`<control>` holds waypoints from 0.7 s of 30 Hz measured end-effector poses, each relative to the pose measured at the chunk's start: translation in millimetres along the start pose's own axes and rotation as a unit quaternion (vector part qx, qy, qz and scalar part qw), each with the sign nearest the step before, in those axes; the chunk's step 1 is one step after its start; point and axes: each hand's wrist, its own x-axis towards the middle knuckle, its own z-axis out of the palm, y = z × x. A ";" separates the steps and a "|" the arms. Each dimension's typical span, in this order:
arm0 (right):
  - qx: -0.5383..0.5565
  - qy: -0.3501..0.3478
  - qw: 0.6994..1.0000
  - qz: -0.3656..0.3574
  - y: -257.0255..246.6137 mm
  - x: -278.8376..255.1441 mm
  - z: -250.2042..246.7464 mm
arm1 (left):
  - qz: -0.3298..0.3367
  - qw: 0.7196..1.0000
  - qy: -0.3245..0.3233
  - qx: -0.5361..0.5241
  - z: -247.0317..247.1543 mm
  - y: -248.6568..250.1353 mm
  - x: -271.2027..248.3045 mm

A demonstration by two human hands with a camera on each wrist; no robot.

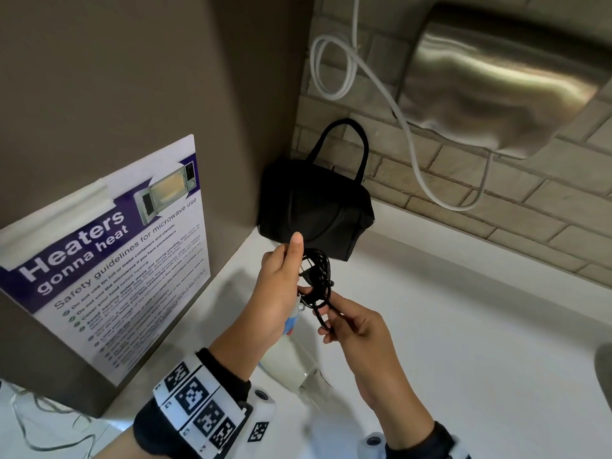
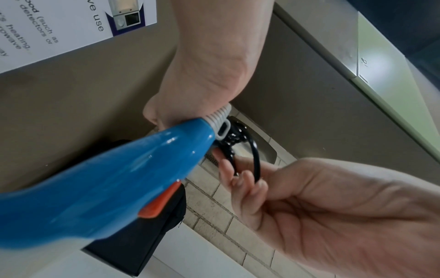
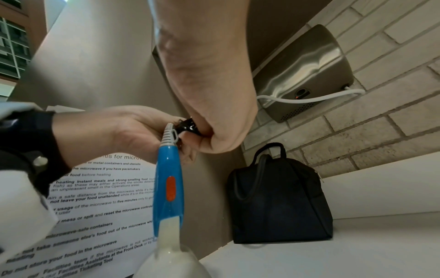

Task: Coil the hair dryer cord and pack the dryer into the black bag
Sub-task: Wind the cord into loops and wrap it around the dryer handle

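From the head view, the left hand (image 1: 281, 286) grips the top of the hair dryer's handle with the thumb raised, and the right hand (image 1: 357, 329) pinches a loop of the black cord (image 1: 319, 276), bundled between the two hands; the black bag (image 1: 314, 210) stands closed on the white surface (image 1: 463, 326), straight ahead of and just beyond the hands, in the corner. In the left wrist view, the hair dryer (image 2: 114, 188) hangs handle-up, its long axis running down from the left fist, while the right fingers (image 2: 240, 180) hook a cord loop. In the right wrist view, the dryer hangs near vertical, nozzle down; the bag sits to its right, nearer the right hand, which looks better placed to open it
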 end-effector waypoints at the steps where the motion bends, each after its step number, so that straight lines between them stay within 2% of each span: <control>1: 0.000 0.003 1.000 -0.003 1.1 0.7 -0.4 | 0.001 1.000 -0.005 0.003 -0.1 0.1 0.1; 4: -0.008 0.008 1.000 -0.008 2.9 2.8 -1.9 | 0.010 1.000 -0.018 0.008 -0.1 1.1 -1.8; 10: 0.012 -0.020 1.000 -0.021 2.6 3.3 -3.8 | 0.056 0.998 0.002 0.004 0.3 1.0 -3.7; 21: 0.056 -0.024 0.997 -0.037 9.8 7.1 -5.4 | 0.060 0.998 -0.007 -0.004 -2.7 0.5 -2.1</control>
